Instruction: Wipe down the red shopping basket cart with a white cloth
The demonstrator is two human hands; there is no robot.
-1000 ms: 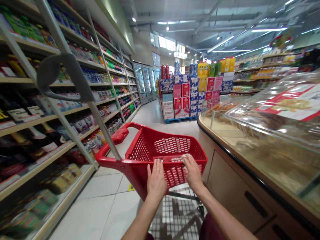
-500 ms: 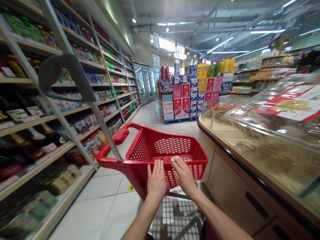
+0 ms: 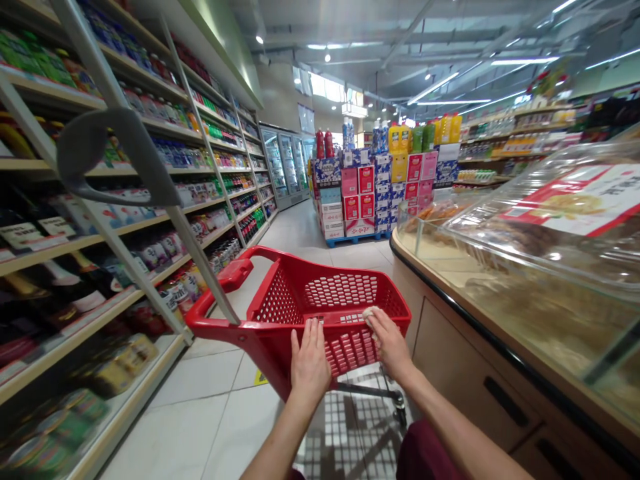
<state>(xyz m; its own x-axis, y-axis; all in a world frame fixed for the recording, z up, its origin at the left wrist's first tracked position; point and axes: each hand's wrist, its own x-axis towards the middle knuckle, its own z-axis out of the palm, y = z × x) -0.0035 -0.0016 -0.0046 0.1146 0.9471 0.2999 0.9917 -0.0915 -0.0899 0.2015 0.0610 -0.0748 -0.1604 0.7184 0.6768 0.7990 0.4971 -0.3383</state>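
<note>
A red plastic shopping cart [image 3: 270,333] with perforated basket walls stands before me, its long side toward me. My left hand [image 3: 310,360] lies flat on the near rim and wall, fingers stretched out together and pointing up. Farther right on the same rim, my right hand [image 3: 390,343] presses a crumpled whitish cloth [image 3: 369,313] against the edge, with its fingers bent over it. Most of the cloth is hidden under those fingers. From the cart's left end rises a grey metal pole [image 3: 205,263] with a dark grey loop handle [image 3: 117,160].
Shelves [image 3: 145,293] of bottles and cans line the left side. A glass-edged counter [image 3: 465,320] with clear food packs [image 3: 550,220] stands close on the right. Ahead, stacked drink cartons [image 3: 357,193] sit on a blue pallet [image 3: 360,239]. A caster [image 3: 400,408] shows under the cart.
My right hand has slid to the right along the near rim with the cloth. The left hand keeps its place on the cart. The view has shifted slightly.
</note>
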